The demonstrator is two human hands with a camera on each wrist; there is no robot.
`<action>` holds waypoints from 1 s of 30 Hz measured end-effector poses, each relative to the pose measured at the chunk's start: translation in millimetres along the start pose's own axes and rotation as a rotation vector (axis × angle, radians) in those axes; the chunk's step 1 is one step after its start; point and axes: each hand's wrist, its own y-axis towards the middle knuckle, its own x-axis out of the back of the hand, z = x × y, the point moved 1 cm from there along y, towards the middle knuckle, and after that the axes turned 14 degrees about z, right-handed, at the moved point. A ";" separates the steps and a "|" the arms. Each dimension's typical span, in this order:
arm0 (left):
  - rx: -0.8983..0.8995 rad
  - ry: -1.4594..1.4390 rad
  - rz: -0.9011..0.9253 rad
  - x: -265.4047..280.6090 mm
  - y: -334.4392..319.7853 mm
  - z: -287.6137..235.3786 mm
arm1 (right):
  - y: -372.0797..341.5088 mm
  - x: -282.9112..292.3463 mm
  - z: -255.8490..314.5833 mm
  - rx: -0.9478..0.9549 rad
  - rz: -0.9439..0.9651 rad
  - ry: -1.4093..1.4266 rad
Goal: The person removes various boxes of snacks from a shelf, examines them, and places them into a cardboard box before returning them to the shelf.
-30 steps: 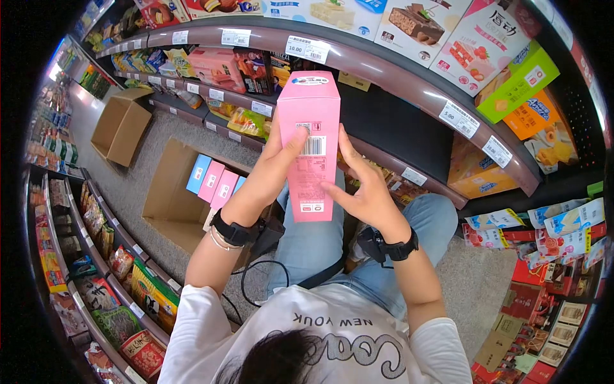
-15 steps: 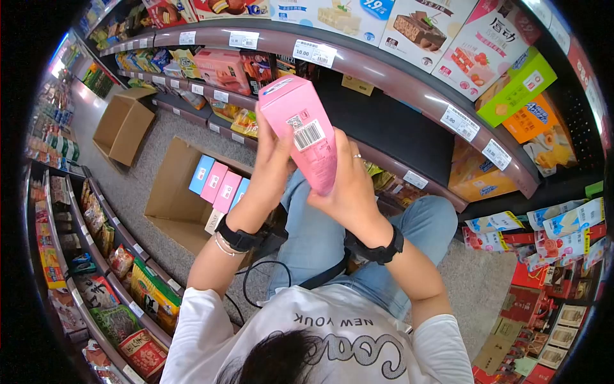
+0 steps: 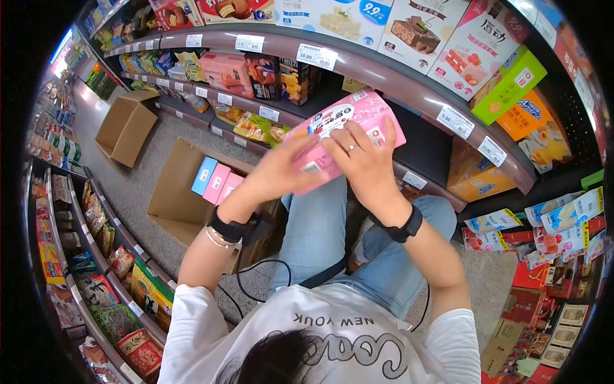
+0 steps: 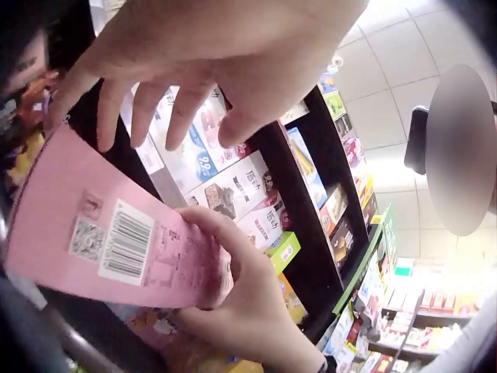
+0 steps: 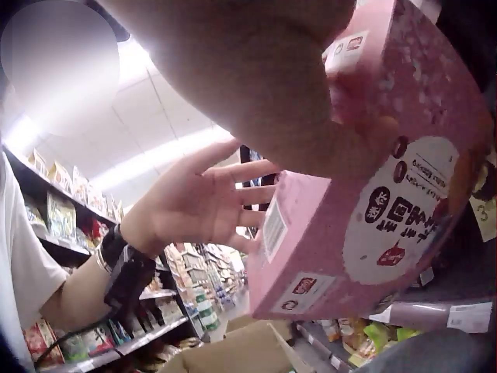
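Note:
A pink carton, with a white oval label on its front and a barcode on a narrow side, is tilted in front of the lower shelf. My right hand grips it, fingers across the front; the left wrist view shows the right hand's thumb and fingers around one end. Beside the carton's other end, my left hand has its fingers spread. In the right wrist view the left hand stands with extended fingers right at the barcode side.
On the floor at left stands an open cardboard box holding blue and pink cartons. Another cardboard box is farther back. Ahead, the shelf edge carries price tags, with boxed snacks above. Hanging packets are at right.
The pink carton has turned from upright to slanted, its labelled front now showing. The right hand has moved up onto that front. The left hand has loosened from the carton and spread its fingers.

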 end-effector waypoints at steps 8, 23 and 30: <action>0.018 0.494 -0.292 -53.4 9.1 24.6 | -4.4 1.7 -1.2 0.101 -0.015 -0.080; 0.024 0.257 -0.483 -65.3 -6.0 25.7 | 5.6 2.0 7.2 0.157 -0.025 -0.052; 0.001 0.066 -0.511 -57.9 -1.1 36.3 | 5.0 -19.1 6.9 -0.286 -0.078 0.731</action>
